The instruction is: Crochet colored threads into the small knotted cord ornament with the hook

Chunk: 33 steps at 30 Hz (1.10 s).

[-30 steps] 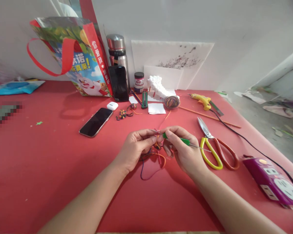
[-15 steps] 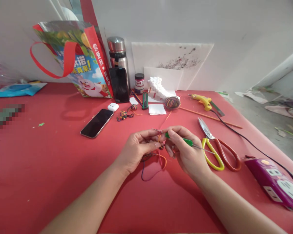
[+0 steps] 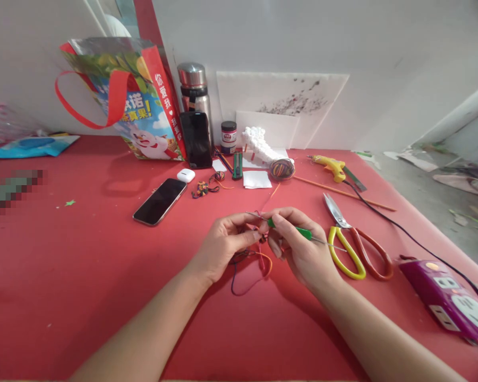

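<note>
I have the left hand (image 3: 228, 243) with its fingers pinching a small multicoloured yarn piece (image 3: 264, 238) over the red surface (image 3: 207, 329), and the right hand (image 3: 308, 254) with its fingers wrapped around a green-handled crochet hook (image 3: 304, 232), the tip by the yarn. I judge the piece light, soft and prone to snagging, best pinched near the hook's tip; the slim, stiff hook should sit steadiest by its handle.

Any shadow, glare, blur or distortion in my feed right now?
Head view: soft shadow on the red table below the right hand; same view, mild shine on the steel flask; same view, yarn at the left hand too blurred to trace every strand; same view, a pixelated patch at left and an apparently stretched purple box at right.
</note>
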### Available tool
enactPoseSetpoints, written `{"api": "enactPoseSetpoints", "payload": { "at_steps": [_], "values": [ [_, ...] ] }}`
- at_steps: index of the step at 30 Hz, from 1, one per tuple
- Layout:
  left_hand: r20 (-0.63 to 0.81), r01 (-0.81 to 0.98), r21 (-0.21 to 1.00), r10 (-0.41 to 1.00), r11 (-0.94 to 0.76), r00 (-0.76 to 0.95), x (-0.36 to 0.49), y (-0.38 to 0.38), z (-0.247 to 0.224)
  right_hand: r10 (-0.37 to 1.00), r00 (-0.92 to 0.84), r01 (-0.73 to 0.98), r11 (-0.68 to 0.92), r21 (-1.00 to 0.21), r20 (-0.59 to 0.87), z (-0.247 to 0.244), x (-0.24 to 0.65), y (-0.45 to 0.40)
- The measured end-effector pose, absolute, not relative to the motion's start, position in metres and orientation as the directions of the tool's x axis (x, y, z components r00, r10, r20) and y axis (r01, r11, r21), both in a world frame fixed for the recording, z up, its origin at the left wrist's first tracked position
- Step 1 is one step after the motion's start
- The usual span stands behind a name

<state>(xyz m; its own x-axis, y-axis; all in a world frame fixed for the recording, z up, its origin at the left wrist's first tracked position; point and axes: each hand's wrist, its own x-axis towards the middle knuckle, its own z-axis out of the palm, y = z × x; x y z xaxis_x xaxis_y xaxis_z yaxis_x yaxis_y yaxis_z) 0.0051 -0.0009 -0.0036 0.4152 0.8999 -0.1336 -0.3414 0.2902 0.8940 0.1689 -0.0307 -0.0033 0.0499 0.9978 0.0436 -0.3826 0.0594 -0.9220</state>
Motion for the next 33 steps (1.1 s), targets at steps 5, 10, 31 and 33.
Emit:
{"api": "enactPoseSetpoints", "payload": {
  "at_steps": [5, 10, 31, 33],
  "values": [
    [-0.014, -0.279, 0.953, 0.934, 0.121, 0.357, 0.001, -0.001, -0.003, 0.998, 0.044, -0.391, 0.065, -0.918, 0.052, -0.001, 0.169, -0.032],
    [0.019, -0.237, 0.969, 0.928, 0.075, 0.371, -0.006, 0.0, 0.001, 0.998, 0.012, -0.386, 0.067, -0.92, 0.068, 0.0, 0.17, -0.034],
    [-0.11, -0.33, 0.91, 0.914, 0.25, 0.39, 0.002, -0.003, 0.002, 0.998, 0.036, -0.331, 0.067, -0.941, 0.059, 0.002, 0.172, -0.034],
    [-0.137, -0.349, 0.894, 0.912, 0.283, 0.387, 0.003, -0.004, 0.002, 0.996, 0.059, -0.326, 0.088, -0.941, 0.073, 0.001, 0.171, -0.034]
  ]
}}
